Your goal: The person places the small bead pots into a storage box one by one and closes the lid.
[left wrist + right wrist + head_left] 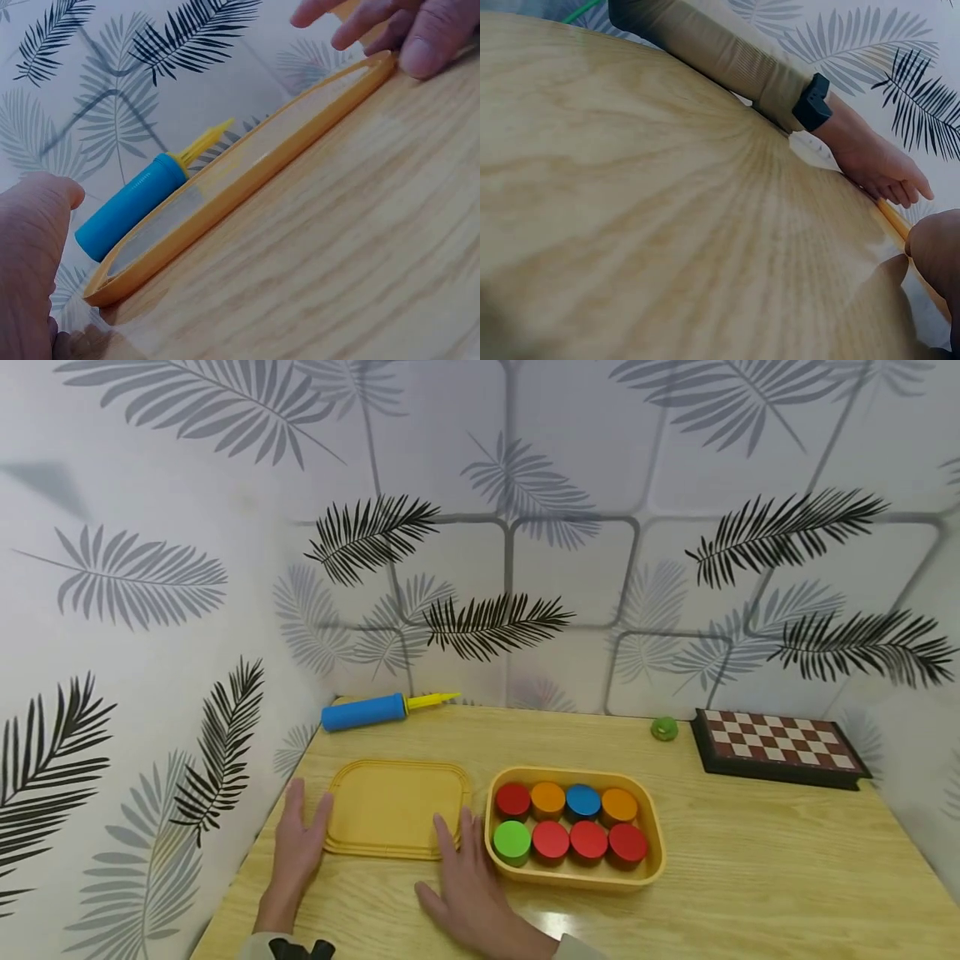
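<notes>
A yellow rectangular lid [397,807] with rounded corners lies on the table, and in the left wrist view the lid [247,180] appears edge-on. My left hand [298,837] is at its left edge, thumb and fingers extended. Over by its lower right corner is my right hand [471,893], fingers spread and fingertips right at the rim. Just right of that hand stands a yellow tub [573,878], holding several round pieces: a green piece [512,842], a blue piece [582,801], and red and orange ones. Neither hand grips anything.
Behind the lid, a blue hand pump [365,712] with a yellow nozzle lies near the wall. A small green object [663,728] sits at the back right, beside a checkered board [780,745] with dark sides. Patterned walls bound the wooden table [750,868] at the back and sides.
</notes>
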`<state>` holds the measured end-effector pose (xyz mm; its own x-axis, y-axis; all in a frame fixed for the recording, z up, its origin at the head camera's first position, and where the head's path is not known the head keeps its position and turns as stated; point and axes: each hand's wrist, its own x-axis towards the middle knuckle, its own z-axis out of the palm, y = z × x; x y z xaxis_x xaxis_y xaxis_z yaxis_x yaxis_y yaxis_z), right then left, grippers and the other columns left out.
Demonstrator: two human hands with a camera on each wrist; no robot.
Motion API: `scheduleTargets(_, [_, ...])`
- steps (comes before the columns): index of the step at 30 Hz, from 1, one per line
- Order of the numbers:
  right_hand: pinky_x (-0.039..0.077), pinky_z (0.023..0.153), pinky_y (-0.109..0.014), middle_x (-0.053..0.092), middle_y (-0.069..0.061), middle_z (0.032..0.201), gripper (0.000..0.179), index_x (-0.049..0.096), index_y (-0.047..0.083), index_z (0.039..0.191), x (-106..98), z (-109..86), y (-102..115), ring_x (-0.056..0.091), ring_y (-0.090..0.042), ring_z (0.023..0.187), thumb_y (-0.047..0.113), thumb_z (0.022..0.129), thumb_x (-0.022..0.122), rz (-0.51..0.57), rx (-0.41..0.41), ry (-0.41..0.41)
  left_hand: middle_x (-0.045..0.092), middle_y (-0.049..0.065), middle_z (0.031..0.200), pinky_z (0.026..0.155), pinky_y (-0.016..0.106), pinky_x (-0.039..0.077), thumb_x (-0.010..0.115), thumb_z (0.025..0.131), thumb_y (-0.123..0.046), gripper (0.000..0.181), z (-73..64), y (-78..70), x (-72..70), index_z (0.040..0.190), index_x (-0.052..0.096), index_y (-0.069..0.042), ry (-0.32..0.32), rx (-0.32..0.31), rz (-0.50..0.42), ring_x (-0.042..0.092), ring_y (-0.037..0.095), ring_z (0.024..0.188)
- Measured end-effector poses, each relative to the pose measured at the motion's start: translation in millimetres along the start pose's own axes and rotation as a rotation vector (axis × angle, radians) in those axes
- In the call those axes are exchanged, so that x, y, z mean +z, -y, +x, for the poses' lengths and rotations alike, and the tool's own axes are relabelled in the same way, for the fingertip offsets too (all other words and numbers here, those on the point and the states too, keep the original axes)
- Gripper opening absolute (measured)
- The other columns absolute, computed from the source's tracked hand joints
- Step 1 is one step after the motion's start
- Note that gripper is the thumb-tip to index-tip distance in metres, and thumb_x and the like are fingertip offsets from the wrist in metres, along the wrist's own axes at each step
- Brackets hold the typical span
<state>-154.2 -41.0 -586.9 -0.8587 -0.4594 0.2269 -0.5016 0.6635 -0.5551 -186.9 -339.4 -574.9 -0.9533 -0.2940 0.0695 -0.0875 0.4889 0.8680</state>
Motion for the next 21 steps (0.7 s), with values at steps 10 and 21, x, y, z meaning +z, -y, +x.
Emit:
scheduleTargets(10, [0.028,0.122,-0.06,-0.008,-0.036,0.168,0.105,0.01,0.013,0.169,4,20.2,0,0.002,-0.049,0.157,0.055,0.094,0.071,0.096,0.169,-0.01,0.009,0.025,0.173,0.127,0.063,0.009,0.042,0.11,-0.056,0.085,5.1,-0.1,5.2,0.166,0.013,0.002,0.088,0.053,0.301,0.0,0.042,0.16])
scheduleTargets(21, [0.024,0.124,-0.059,-0.004,-0.032,0.17,0.111,0.007,0.012,0.169,2,27.1,6,-0.001,-0.045,0.159,0.055,0.091,0.074,0.154,0.25,0.012,0.018,0.031,0.169,0.128,0.06,0.005,0.042,0.111,-0.05,0.078,10.5,4.3,3.7,0.157,0.033,0.012,0.071,0.088,0.365,0.006,0.047,0.158])
